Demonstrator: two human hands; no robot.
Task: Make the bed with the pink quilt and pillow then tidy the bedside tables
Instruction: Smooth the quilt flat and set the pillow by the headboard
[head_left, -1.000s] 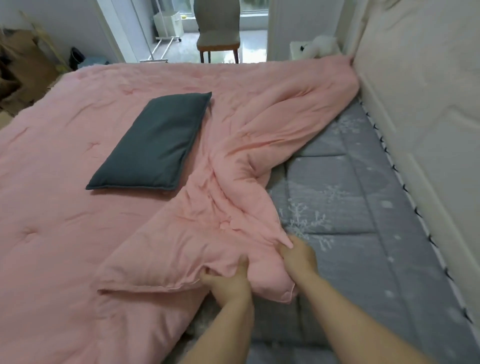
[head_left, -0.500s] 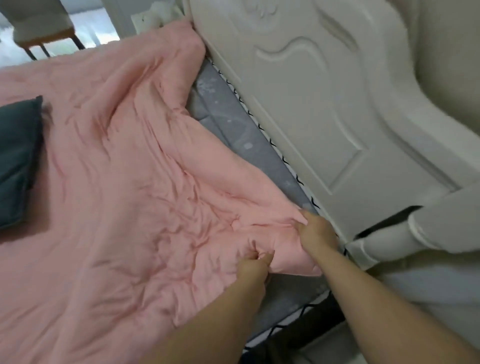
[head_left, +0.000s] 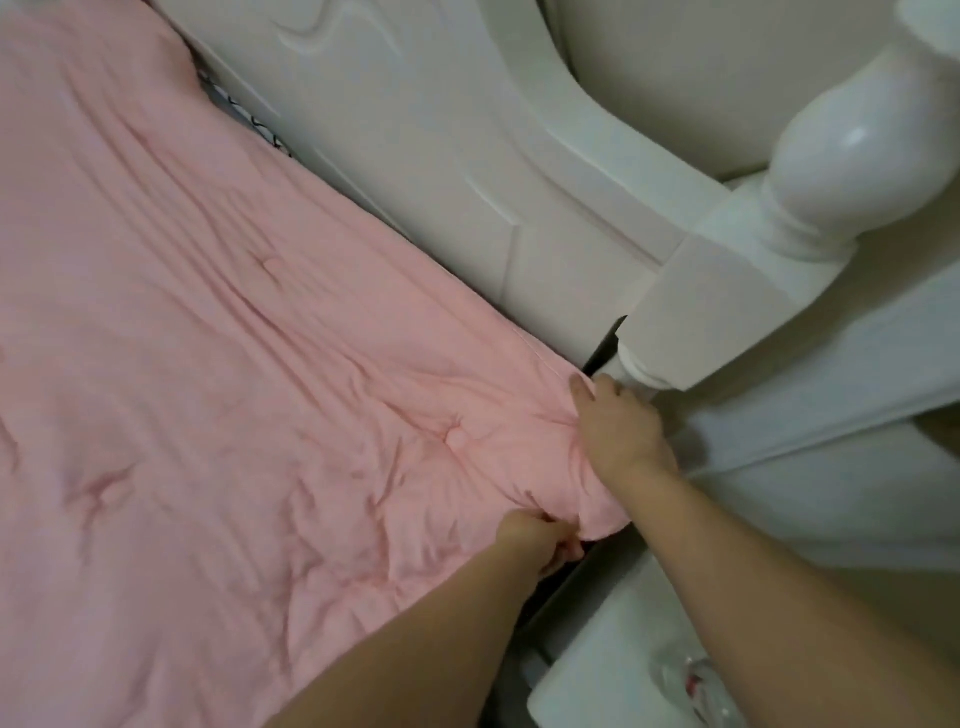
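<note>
The pink quilt (head_left: 218, 364) lies spread over the bed, its near corner drawn up to the white headboard (head_left: 431, 171). My right hand (head_left: 618, 426) grips that corner beside the bedpost base. My left hand (head_left: 540, 538) pinches the quilt's side edge at the mattress edge, fingers curled into the fabric. A thin strip of grey mattress cover (head_left: 244, 114) shows along the headboard at the top. The pillow is out of view.
A white bedpost with a rounded knob (head_left: 852, 171) rises at the right. A white bedside table (head_left: 613, 670) stands at the bottom right with a clear plastic item (head_left: 696, 680) on it. A dark gap runs between bed and table.
Both hands have pulled the quilt corner further toward the headboard corner, covering most of the grey mattress. My view has swung right, and the dark pillow has left the frame.
</note>
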